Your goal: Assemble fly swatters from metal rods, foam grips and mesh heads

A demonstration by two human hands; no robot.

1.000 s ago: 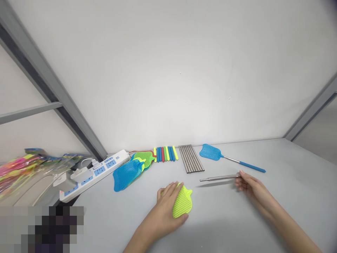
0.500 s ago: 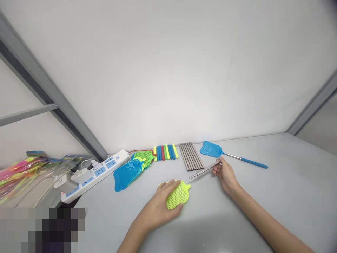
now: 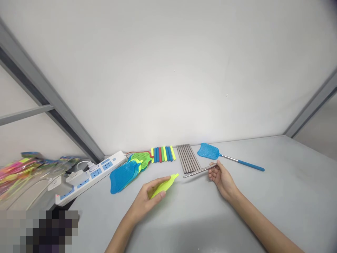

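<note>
My left hand (image 3: pixel 150 196) grips a yellow-green fly swatter head (image 3: pixel 164 186) by its edges, tilted, its short stem pointing up and right. My right hand (image 3: pixel 222 177) pinches one end of a metal telescopic rod (image 3: pixel 198 171); the rod's free end points left toward the stem, a small gap apart. Behind the rod lies a row of metal rods (image 3: pixel 188 158). To their right rests an assembled blue fly swatter (image 3: pixel 209 151) with a blue handle grip (image 3: pixel 251 165).
Coloured grip sleeves (image 3: pixel 162 154) lie in a row near the wall. Further left are stacked blue, yellow and green swatter heads (image 3: pixel 125 175), a white power strip (image 3: pixel 91 177) with plugs, and plastic-wrapped bright items (image 3: pixel 26 172). A white wall (image 3: pixel 168 77) stands behind the grey table (image 3: pixel 276 196).
My left hand has raised and tilted the yellow-green swatter head off the table. The metal rod in my right hand has shifted slightly left. The whole view has moved a little.
</note>
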